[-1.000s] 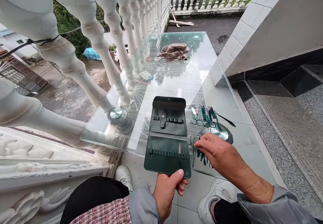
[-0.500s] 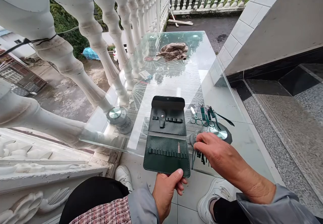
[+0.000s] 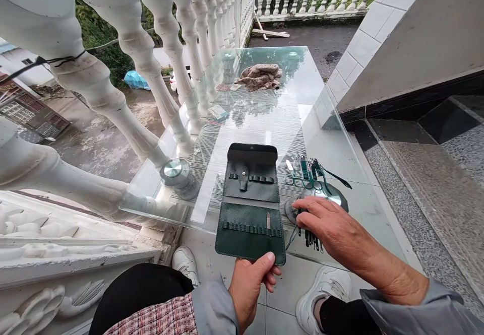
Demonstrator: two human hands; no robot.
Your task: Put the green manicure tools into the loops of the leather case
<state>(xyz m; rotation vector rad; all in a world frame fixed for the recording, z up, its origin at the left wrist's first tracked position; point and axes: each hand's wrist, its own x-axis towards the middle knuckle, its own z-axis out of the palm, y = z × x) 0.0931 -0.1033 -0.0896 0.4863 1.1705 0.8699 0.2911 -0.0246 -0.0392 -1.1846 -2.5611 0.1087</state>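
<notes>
My left hand [image 3: 251, 287] grips the near edge of an unfolded dark green manicure case [image 3: 249, 244], thumb on top and fingers beneath. One slim metal tool [image 3: 268, 221] sits in the case's lower row of loops; the other loops look bare. To the right, my right hand [image 3: 325, 226] is bent over the glass, its fingertips closed on thin tweezers [image 3: 292, 237] that slant down to the left. The hand partly hides their upper end. Several slender dark tools [image 3: 313, 241] lie below its palm. Beyond it are small scissors [image 3: 293, 174] and nail clippers [image 3: 303, 166].
A glass table [image 3: 280, 118] spans the middle, bearing a crumpled brown cloth [image 3: 260, 77] and a small card [image 3: 217, 112]. White balusters [image 3: 143, 58] line the left side. Stone steps [image 3: 423, 169] rise on the right.
My right hand has shifted slightly right, and the tweezers have tipped from nearly upright to a slant. More of the slender tools show under the palm. My left hand and the case are almost still.
</notes>
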